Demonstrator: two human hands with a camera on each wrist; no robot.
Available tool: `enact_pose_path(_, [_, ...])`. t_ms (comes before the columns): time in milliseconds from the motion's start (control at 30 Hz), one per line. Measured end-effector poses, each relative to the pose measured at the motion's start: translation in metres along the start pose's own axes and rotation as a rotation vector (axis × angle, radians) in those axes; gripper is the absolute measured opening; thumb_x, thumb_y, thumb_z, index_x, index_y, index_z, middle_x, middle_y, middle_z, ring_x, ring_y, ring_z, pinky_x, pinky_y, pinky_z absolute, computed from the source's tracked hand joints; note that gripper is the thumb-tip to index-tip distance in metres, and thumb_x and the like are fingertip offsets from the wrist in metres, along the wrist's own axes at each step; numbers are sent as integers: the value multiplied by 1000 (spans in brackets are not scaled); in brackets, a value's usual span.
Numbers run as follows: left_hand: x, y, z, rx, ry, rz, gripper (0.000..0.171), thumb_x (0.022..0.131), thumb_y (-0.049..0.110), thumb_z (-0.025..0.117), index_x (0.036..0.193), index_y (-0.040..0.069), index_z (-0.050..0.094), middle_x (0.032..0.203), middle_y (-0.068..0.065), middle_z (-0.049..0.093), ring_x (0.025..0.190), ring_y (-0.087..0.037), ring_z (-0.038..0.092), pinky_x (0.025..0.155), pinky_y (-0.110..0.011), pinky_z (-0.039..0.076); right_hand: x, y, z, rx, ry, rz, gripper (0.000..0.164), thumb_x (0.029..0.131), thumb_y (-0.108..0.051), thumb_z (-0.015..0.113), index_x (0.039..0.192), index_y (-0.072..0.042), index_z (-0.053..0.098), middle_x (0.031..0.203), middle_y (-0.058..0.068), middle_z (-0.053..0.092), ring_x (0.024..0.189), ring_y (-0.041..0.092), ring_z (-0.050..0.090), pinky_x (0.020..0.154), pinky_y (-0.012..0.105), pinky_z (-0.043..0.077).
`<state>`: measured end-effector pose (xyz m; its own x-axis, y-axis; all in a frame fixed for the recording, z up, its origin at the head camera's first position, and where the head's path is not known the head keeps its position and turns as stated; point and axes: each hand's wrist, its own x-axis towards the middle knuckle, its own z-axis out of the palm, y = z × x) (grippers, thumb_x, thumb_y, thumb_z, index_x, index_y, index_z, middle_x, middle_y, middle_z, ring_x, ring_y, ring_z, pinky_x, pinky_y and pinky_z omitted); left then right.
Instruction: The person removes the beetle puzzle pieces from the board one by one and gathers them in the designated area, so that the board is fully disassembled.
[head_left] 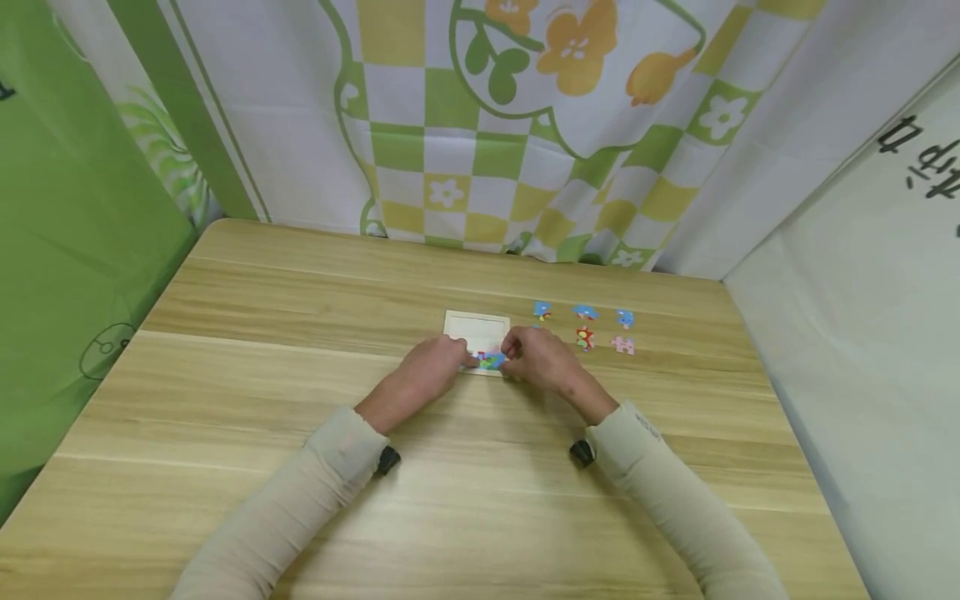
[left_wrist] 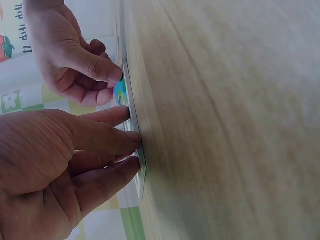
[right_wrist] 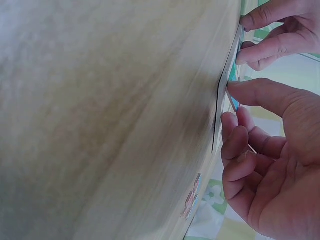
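Note:
A small pale wooden puzzle tray (head_left: pixel 477 315) lies on the table, its far part bare. Along its near side sits a row of colourful jigsaw pieces (head_left: pixel 489 362). My left hand (head_left: pixel 429 368) rests at the tray's left near corner, its fairly straight fingers and thumb touching the rim and the pieces. Over the right near corner, my right hand (head_left: pixel 550 362) pinches a jigsaw piece (right_wrist: pixel 233 103) between thumb and index finger, tilted against the tray. Its other fingers are curled. Most of that piece is hidden by the fingertips.
Right of the tray, several loose pieces lie in two rows, among them a blue piece (head_left: pixel 586 312), a red piece (head_left: pixel 585 337) and a pink piece (head_left: pixel 623 344). A patterned curtain (head_left: pixel 472 158) hangs behind the wooden table (head_left: pixel 315 292).

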<state>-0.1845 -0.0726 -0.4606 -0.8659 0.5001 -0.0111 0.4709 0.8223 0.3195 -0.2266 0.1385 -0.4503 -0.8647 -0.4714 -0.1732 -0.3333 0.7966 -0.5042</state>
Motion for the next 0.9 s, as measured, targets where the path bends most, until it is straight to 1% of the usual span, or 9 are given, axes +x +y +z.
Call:
enact_pose_path(233, [0, 0, 0, -3, 4, -2, 37, 94, -12, 63, 122, 9, 76, 105, -13, 72, 98, -32, 71, 77, -38, 60, -2, -1, 1, 10, 78, -24, 5, 94, -14, 75, 95, -10, 73, 91, 1, 72, 73, 13, 63, 64, 30, 51])
enact_pose_path(333, [0, 0, 0, 1, 5, -2, 37, 95, -12, 62, 122, 9, 76, 105, -13, 72, 97, -32, 71, 77, -39, 60, -2, 0, 2, 21, 109, -42, 4, 95, -12, 73, 93, -9, 75, 90, 2, 73, 75, 13, 65, 64, 30, 53])
enact_pose_path(467, [0, 1, -1, -1, 17, 4, 35, 95, -11, 63, 120, 10, 77, 103, -12, 72, 96, -32, 72, 75, -39, 60, -2, 1, 2, 34, 111, -51, 5, 96, -12, 73, 94, -8, 76, 90, 2, 73, 79, 14, 66, 66, 30, 54])
enact_pose_path(733, [1, -1, 0, -6, 19, 7, 34, 95, -9, 63, 120, 9, 77, 100, -13, 72, 97, -34, 71, 77, -40, 60, -2, 4, 1, 56, 95, -64, 6, 97, -12, 72, 97, -8, 76, 91, 2, 73, 80, 15, 66, 66, 31, 54])
enact_pose_path(900, [1, 0, -1, -9, 24, 8, 33, 95, -9, 64, 120, 8, 77, 101, -14, 73, 96, -34, 72, 75, -41, 60, -3, 6, 0, 69, 103, -67, 7, 98, -12, 70, 98, -8, 76, 93, 3, 73, 84, 16, 67, 73, 34, 56])
